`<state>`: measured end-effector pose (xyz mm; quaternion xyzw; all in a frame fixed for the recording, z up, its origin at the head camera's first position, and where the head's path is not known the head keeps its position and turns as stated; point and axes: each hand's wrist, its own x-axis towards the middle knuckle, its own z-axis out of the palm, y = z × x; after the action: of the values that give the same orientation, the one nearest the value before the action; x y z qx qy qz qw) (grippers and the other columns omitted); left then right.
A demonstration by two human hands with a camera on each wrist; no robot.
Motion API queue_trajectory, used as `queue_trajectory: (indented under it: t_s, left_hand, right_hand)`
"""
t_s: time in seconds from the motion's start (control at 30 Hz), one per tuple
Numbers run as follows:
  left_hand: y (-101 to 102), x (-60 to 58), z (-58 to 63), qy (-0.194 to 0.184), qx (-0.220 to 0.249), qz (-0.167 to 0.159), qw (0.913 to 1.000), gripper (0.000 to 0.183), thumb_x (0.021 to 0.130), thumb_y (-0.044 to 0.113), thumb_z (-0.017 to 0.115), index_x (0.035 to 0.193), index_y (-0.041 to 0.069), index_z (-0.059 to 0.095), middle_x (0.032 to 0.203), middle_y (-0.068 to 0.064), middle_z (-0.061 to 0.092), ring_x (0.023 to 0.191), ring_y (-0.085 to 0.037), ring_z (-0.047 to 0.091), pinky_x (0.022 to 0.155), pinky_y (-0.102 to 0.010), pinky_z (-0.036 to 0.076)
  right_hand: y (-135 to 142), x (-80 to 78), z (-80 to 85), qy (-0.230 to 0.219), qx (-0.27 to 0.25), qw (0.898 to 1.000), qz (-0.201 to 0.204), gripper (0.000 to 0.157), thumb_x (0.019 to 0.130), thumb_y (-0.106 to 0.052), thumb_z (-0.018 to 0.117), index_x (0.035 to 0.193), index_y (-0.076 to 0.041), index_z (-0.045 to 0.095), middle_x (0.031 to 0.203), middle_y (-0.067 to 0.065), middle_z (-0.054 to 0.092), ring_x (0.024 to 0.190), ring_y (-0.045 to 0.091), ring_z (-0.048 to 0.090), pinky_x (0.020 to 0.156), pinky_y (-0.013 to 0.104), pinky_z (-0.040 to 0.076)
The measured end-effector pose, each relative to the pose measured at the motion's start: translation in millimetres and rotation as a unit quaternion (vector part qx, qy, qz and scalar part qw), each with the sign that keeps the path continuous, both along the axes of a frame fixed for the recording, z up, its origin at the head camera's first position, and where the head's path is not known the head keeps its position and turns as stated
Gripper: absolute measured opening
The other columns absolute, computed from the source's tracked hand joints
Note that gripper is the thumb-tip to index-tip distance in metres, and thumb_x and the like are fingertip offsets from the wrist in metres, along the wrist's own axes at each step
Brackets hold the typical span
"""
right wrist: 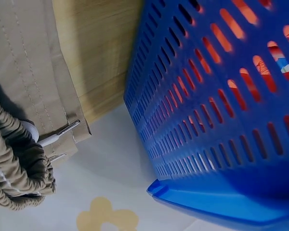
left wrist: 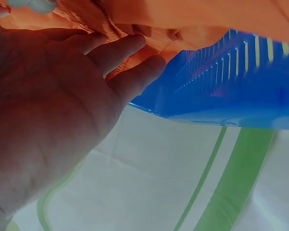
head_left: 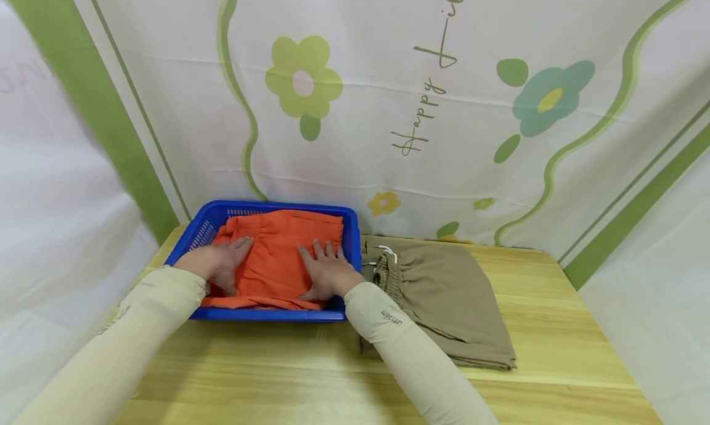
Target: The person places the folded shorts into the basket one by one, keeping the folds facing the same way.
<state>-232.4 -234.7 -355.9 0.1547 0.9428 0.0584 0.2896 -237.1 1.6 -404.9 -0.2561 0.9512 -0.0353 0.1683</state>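
Folded orange elastic-waist pants [head_left: 280, 234] lie inside a blue plastic basket [head_left: 266, 316]. At their left side my left hand [head_left: 224, 266] touches the cloth near the gathered waistband. In the left wrist view, the left hand's fingers [left wrist: 139, 79] are extended against the orange cloth, close to the slotted basket wall. My right hand [head_left: 327, 271] rests on the right part of the pants, fingers spread. The right wrist view shows the slotted outer side of the basket [right wrist: 183, 110], with orange showing through; the right hand is out of that view.
Folded khaki drawstring pants [head_left: 449, 289] lie on the wooden table [head_left: 261, 369] just right of the basket. Their white cord tips [right wrist: 58, 134] stick out toward it. A printed white curtain [head_left: 377, 105] hangs behind the table, and white cloth also hangs at both sides.
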Motion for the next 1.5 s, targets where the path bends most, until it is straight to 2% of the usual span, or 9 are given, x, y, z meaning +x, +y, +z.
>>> queue_trajectory:
  t_s: [0.27, 0.4, 0.53, 0.73, 0.9, 1.1, 1.3, 1.5]
  left_hand:
    - [-0.4, -0.9, -2.5, 0.004, 0.020, -0.001, 0.9998, 0.119, 0.075, 0.015, 0.090, 0.157, -0.012, 0.008, 0.162, -0.034, 0.007, 0.144, -0.058, 0.013, 0.115, -0.067, 0.020]
    - [-2.8, -0.1, -1.1, 0.006, 0.032, -0.007, 0.9995, 0.120, 0.075, 0.020, 0.091, 0.157, -0.012, 0.010, 0.162, -0.034, 0.008, 0.145, -0.057, 0.014, 0.114, -0.067, 0.021]
    - [-4.2, 2.5, 1.4, 0.017, 0.035, -0.020, 0.9990, 0.118, 0.075, 0.024, 0.091, 0.157, -0.011, 0.014, 0.162, -0.034, 0.011, 0.144, -0.058, 0.016, 0.112, -0.072, 0.018]
    - [-0.7, 9.1, 9.5, 0.041, 0.028, -0.030, 0.9983, 0.110, 0.075, 0.022, 0.090, 0.157, -0.007, 0.023, 0.161, -0.033, 0.017, 0.143, -0.057, 0.022, 0.108, -0.077, 0.020]
    - [2.8, 14.4, 18.3, 0.089, 0.035, -0.021, 0.9952, 0.104, 0.072, 0.015, 0.090, 0.157, -0.002, 0.031, 0.160, -0.031, 0.025, 0.142, -0.056, 0.024, 0.106, -0.077, 0.023]
    - [8.6, 22.0, 25.0, 0.163, 0.059, -0.018, 0.9847, 0.090, 0.085, 0.023, 0.082, 0.156, -0.002, 0.034, 0.156, -0.031, 0.032, 0.140, -0.057, 0.029, 0.107, -0.075, 0.025]
    - [21.8, 33.0, 28.4, 0.221, 0.079, -0.018, 0.9720, 0.085, 0.090, 0.025, 0.078, 0.157, -0.001, 0.033, 0.155, -0.030, 0.035, 0.139, -0.054, 0.034, 0.106, -0.073, 0.029]
    - [31.8, 43.3, 29.6, 0.261, 0.097, -0.015, 0.9604, 0.084, 0.092, 0.028, 0.076, 0.158, 0.001, 0.031, 0.156, -0.029, 0.036, 0.138, -0.053, 0.037, 0.108, -0.072, 0.029]
  right_hand:
    - [2.6, 0.3, -1.7, 0.013, -0.022, 1.000, -0.004, 0.110, 0.084, -0.062, 0.074, 0.165, -0.021, 0.012, 0.169, 0.016, 0.009, 0.154, 0.038, 0.007, 0.122, 0.056, 0.010]
    - [4.3, 1.8, -1.8, 0.037, -0.039, 0.999, 0.010, 0.108, 0.083, -0.060, 0.077, 0.164, -0.018, 0.019, 0.167, 0.017, 0.018, 0.153, 0.038, 0.015, 0.120, 0.059, 0.015]
    - [6.3, 3.4, -0.7, 0.061, -0.055, 0.996, 0.021, 0.106, 0.082, -0.060, 0.078, 0.162, -0.016, 0.024, 0.164, 0.017, 0.025, 0.151, 0.038, 0.023, 0.118, 0.062, 0.021]
    - [10.7, 5.9, 4.8, 0.059, -0.091, 0.994, 0.015, 0.101, 0.084, -0.069, 0.069, 0.161, -0.018, 0.030, 0.162, 0.013, 0.031, 0.150, 0.034, 0.026, 0.117, 0.062, 0.023]
    - [20.5, 10.9, 15.2, 0.066, -0.115, 0.991, 0.015, 0.084, 0.091, -0.060, 0.068, 0.157, -0.016, 0.040, 0.157, 0.011, 0.041, 0.145, 0.032, 0.036, 0.115, 0.059, 0.031]
    - [37.0, 16.8, 23.2, 0.105, -0.159, 0.981, 0.029, 0.063, 0.096, -0.046, 0.069, 0.146, -0.011, 0.053, 0.145, 0.010, 0.052, 0.133, 0.029, 0.050, 0.110, 0.047, 0.041]
    - [53.9, 25.9, 30.4, 0.124, -0.223, 0.966, 0.038, 0.051, 0.098, -0.036, 0.069, 0.141, -0.010, 0.058, 0.139, 0.007, 0.056, 0.127, 0.026, 0.053, 0.106, 0.043, 0.045]
    - [68.0, 32.2, 36.3, 0.169, -0.234, 0.957, 0.043, 0.045, 0.098, -0.035, 0.069, 0.137, -0.013, 0.060, 0.134, 0.004, 0.058, 0.122, 0.023, 0.056, 0.102, 0.041, 0.048]
